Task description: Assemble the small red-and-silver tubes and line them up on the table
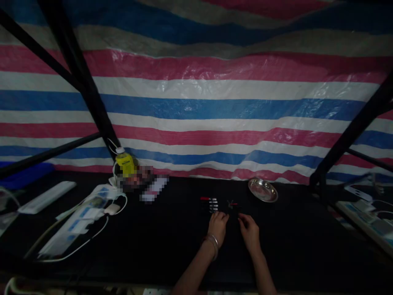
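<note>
Several short pen-like pieces with silvery ends lie in a column on the black table, the top one a red piece [208,198]. My left hand [218,225] rests just below them, fingers curled; what they hold, if anything, is too dark to tell. My right hand [249,230] is to its right, thumb and fingers pinched together on something too small to name. Between and above the hands lies a small cluster of thin dark and red parts [231,204]. A round metal dish [263,190] sits farther back on the right.
On the left are a power strip [75,225] with white cables, a long white bar [47,197] and a yellow bottle [125,163]. Black frame posts flank the table [184,246]. A striped sheet [215,106] hangs behind.
</note>
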Available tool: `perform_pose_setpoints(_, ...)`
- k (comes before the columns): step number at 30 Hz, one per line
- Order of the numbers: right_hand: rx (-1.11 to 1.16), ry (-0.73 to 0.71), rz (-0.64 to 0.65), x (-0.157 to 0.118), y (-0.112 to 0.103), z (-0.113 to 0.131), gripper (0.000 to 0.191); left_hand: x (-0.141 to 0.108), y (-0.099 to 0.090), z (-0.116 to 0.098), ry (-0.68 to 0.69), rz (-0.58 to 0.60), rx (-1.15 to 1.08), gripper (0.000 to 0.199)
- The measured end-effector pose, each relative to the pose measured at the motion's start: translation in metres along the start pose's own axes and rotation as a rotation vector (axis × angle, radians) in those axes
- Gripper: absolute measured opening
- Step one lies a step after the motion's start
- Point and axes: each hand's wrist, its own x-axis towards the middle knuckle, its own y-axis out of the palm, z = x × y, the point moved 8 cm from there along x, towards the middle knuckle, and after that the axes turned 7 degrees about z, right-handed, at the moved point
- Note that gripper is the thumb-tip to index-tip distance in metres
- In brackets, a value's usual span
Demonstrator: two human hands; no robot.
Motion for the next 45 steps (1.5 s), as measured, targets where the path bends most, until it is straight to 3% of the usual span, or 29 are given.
perform_pose_setpoints(4, 0.253, 0.037, 0.109, -0.001, 0.019, 0.006, 0.028, -0.008, -0.014, 0.008, 0.012, -0.180, -0.298, 0.036)
perform_pose_setpoints(9, 0.456, 0.147, 0.207, 0.003, 0.037, 0.014, 0.034, -0.013, -0.023, 0.018, 0.050, -0.313, -0.578, 0.027)
perform_pose_setpoints(14, 0.544, 0.242, 0.232, 0.007, 0.044, 0.012, 0.035, -0.017, -0.029, 0.029, 0.012, -0.422, -0.637, 0.021)
perform_pose_setpoints(22, 0.764, 0.274, 0.282, 0.018, 0.058, 0.009, 0.033, -0.025, -0.040, 0.023, 0.091, -0.521, -0.596, 0.023)
perform_pose_setpoints(28, 0.795, 0.283, 0.375, 0.014, 0.066, 0.012, 0.033, -0.024, -0.039, 0.020, 0.105, -0.464, -0.594, 0.021)
perform_pose_setpoints(34, 0.900, 0.328, 0.218, 0.015, 0.055, 0.011, 0.040, -0.023, -0.037, 0.022, 0.080, -0.467, -0.597, 0.019)
perform_pose_setpoints(45, 0.962, 0.372, 0.126, 0.009, 0.064, 0.012, 0.039, -0.022, -0.037, 0.016, 0.133, -0.428, -0.622, 0.021)
